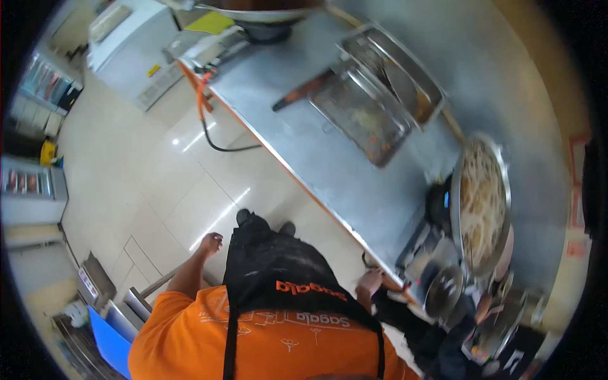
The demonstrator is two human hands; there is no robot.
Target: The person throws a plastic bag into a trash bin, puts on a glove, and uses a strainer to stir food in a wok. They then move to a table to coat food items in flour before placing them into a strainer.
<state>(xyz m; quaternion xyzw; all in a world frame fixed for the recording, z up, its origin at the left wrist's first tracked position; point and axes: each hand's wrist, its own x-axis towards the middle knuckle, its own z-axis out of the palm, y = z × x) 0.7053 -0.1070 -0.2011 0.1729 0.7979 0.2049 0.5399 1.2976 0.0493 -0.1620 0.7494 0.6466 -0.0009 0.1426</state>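
My left hand (212, 242) hangs over the tiled floor beside my black apron (272, 259), its fingers loosely curled and nothing visible in them. At the near corner of the steel table (297, 152) is my right hand (371, 279). It is at or against the table edge; its fingers are blurred and partly hidden. Close to it on the table stands a strainer or shallow pan (444, 290). Beyond that, a large wok (508, 209) of pale frying pieces in oil sits on a burner (438, 202).
A rectangular tray (361, 114), a deeper steel pan (405, 60) and a dark-handled utensil (304, 88) lie on the table. Another person's hand (487, 310) is at lower right. An orange hose (201, 98) hangs off the far end. A white chest freezer (136, 47) stands beyond.
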